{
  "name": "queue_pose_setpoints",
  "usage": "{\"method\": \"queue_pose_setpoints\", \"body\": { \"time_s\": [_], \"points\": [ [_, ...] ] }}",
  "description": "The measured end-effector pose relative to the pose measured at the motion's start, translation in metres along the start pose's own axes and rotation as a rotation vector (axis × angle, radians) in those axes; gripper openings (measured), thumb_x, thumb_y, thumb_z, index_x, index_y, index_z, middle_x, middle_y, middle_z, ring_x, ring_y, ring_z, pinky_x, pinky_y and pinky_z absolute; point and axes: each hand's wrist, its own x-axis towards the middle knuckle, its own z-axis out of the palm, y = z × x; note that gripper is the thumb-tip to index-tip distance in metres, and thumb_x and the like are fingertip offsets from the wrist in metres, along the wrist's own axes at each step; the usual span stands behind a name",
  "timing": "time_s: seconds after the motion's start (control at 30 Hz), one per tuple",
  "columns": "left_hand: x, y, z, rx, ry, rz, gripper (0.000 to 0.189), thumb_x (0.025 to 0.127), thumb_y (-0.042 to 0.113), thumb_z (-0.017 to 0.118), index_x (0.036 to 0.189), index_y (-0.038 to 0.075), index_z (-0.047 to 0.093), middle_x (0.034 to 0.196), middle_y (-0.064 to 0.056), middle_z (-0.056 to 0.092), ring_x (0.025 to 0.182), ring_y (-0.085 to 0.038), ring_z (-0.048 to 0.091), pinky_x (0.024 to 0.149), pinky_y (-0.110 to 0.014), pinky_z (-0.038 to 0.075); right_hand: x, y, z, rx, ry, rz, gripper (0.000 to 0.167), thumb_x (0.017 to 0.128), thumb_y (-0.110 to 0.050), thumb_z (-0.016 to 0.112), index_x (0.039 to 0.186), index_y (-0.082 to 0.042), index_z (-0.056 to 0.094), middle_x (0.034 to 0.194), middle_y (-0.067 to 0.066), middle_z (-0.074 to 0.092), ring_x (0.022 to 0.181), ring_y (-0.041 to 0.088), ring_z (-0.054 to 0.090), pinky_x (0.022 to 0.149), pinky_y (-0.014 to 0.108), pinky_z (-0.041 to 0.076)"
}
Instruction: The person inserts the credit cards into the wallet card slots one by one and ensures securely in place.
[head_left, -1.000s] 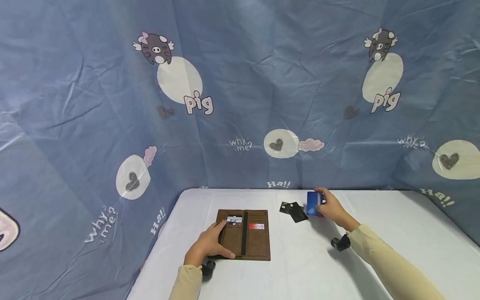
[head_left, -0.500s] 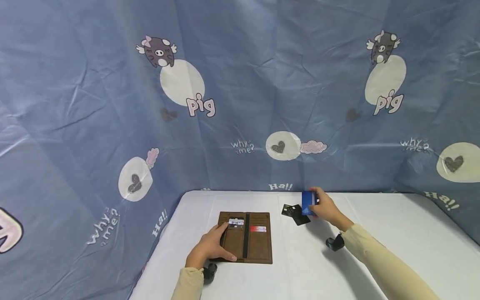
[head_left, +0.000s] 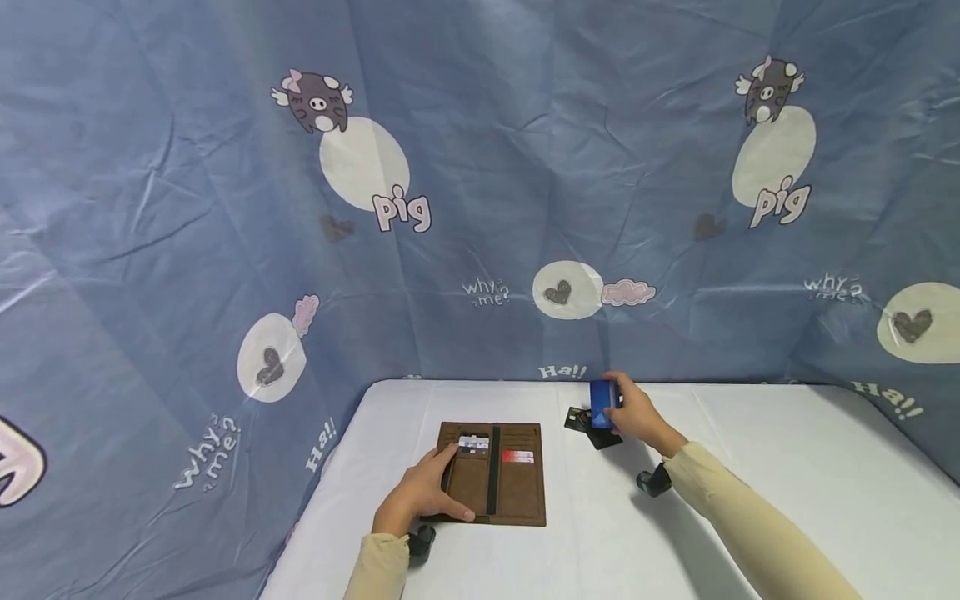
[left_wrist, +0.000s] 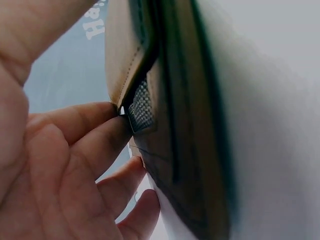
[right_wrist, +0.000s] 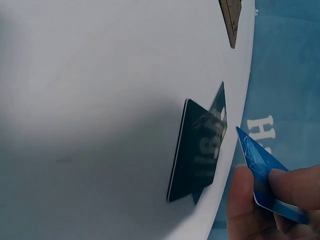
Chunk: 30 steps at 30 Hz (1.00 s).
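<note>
A brown wallet (head_left: 519,493) lies spread open on the white table, a dark band down its middle. Cards (head_left: 472,443) show in its left half and a red and white card (head_left: 517,456) in its right. My left hand (head_left: 420,490) holds the wallet's left side, thumb at the near edge; in the left wrist view its fingertips (left_wrist: 120,122) meet the wallet's edge. My right hand (head_left: 637,414) pinches a blue card (right_wrist: 265,175) between thumb and fingers. In the head view this card overlaps the black cards (right_wrist: 195,155) lying crossed on the table.
The white table (head_left: 585,542) ends at a blue curtain (head_left: 480,333) with pig prints, hanging behind and along the sides. Black wrist cameras (head_left: 654,480) sit at both wrists below the beige sleeves (head_left: 750,517).
My right hand has moved left with the blue card, from beside the black cards to over them. The left hand stays at the wallet, and the view has shifted slightly.
</note>
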Motion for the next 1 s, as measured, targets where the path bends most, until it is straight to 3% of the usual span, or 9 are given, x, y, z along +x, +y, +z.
{"method": "queue_pose_setpoints", "body": {
  "time_s": [0.27,0.6,0.87,1.0],
  "points": [
    [0.0,0.001,-0.002,0.01,0.003,0.008,0.118,0.055,0.039,0.097,0.153,0.013,0.036,0.155,-0.029,0.032,0.135,-0.059,0.034,0.101,-0.073,0.037,0.007,-0.016,0.012,0.081,-0.019,-0.019,0.067,0.088,0.009,0.061,0.148,-0.003,0.033,0.134,0.038,0.044,0.105,0.049,0.062,0.06,0.036,0.061],
    [-0.001,0.002,-0.001,0.017,0.003,0.008,0.118,0.056,0.039,0.097,0.153,0.012,0.037,0.155,-0.029,0.033,0.136,-0.059,0.034,0.101,-0.073,0.036,0.014,-0.021,0.032,0.22,-0.006,-0.029,0.073,0.084,0.009,0.07,0.147,0.002,0.033,0.107,0.03,0.056,0.082,0.029,0.068,0.062,0.037,0.062],
    [-0.001,0.001,0.0,0.021,-0.002,0.018,0.118,0.056,0.04,0.097,0.153,0.011,0.036,0.155,-0.029,0.033,0.137,-0.059,0.034,0.101,-0.073,0.036,0.015,-0.022,0.043,0.163,-0.027,-0.059,0.068,0.084,0.011,0.061,0.147,0.004,0.037,0.098,0.02,0.054,0.074,0.022,0.062,0.06,0.04,0.06],
    [-0.002,0.0,0.0,0.02,0.001,0.013,0.118,0.056,0.04,0.097,0.153,0.011,0.036,0.155,-0.029,0.034,0.136,-0.059,0.034,0.101,-0.073,0.036,0.016,-0.022,0.051,0.135,-0.002,-0.059,0.067,0.083,0.011,0.063,0.145,0.002,0.04,0.096,0.018,0.058,0.074,0.018,0.06,0.056,0.035,0.056]
  ]
}}
